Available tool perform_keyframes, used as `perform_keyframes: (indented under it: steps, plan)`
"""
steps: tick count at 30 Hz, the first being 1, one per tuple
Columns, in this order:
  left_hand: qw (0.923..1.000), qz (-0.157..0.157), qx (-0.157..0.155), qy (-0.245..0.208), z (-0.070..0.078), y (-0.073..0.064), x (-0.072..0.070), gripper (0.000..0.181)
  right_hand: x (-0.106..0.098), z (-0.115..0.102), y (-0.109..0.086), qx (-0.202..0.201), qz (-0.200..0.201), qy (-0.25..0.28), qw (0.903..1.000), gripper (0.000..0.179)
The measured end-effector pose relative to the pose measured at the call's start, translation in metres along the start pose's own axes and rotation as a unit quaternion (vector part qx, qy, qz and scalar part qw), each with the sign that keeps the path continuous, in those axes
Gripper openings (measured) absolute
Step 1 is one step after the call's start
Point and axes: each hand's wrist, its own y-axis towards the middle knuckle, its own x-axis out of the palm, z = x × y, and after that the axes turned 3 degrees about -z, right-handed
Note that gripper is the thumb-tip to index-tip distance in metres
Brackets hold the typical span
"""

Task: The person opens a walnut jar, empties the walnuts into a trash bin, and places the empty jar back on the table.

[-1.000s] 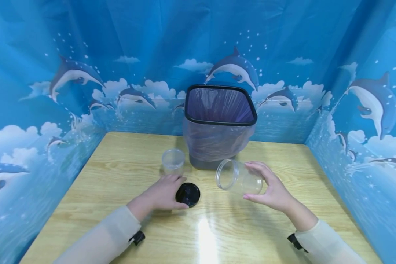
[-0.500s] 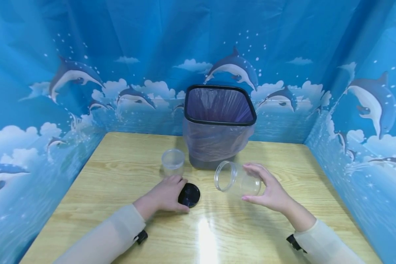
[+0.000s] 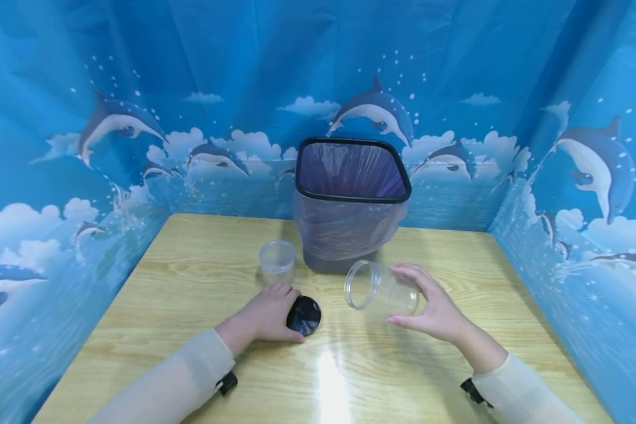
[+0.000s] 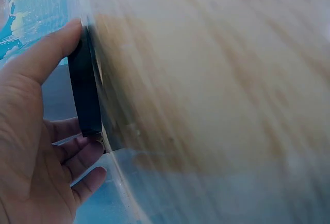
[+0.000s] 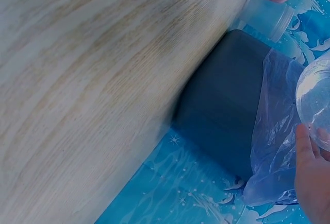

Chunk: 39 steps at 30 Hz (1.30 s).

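Note:
My left hand point(image 3: 265, 314) holds a round black lid point(image 3: 304, 315) by its edges, low over the table. In the left wrist view the lid point(image 4: 85, 87) shows edge-on, with the thumb at one side and fingers at the other. My right hand point(image 3: 436, 306) grips a clear plastic jar point(image 3: 403, 292) round its base end. That jar lies sideways in the air, its open threaded mouth facing left, and nothing shows inside. Part of it appears at the edge of the right wrist view. Just beyond my left hand, a second clear container point(image 3: 278, 259) stands upright and open on the table.
A grey bin point(image 3: 325, 263) with a black rim and a translucent purple liner stands at the back of the wooden table point(image 3: 201, 259). Blue dolphin-print curtains point(image 3: 233, 88) enclose the table at the back and both sides.
My left hand has shifted slightly right, further round the lid, and the lid's upper face has tilted a little. The jar in my right hand has moved slightly left.

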Motion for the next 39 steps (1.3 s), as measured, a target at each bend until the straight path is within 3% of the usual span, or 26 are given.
perform_keyframes:
  steps: [10,26,32,39]
  plan:
    - [0.9999,0.001,-0.003,-0.010,0.004,-0.001,-0.005,0.100,0.000,0.001,-0.001,0.000,-0.002,0.005,1.0000,0.094]
    - [0.9960,0.060,0.028,-0.059,0.019,0.002,-0.026,0.096,0.000,0.000,0.003,-0.017,0.000,0.022,0.9996,0.094]
    - [0.9954,0.075,0.047,-0.036,0.023,0.004,-0.038,0.095,0.003,0.006,0.004,-0.026,0.004,0.024,0.9994,0.095]
    - [0.9955,0.076,0.042,-0.037,0.024,0.005,-0.050,0.095,0.005,-0.001,0.007,-0.006,-0.007,0.026,0.9996,0.093]
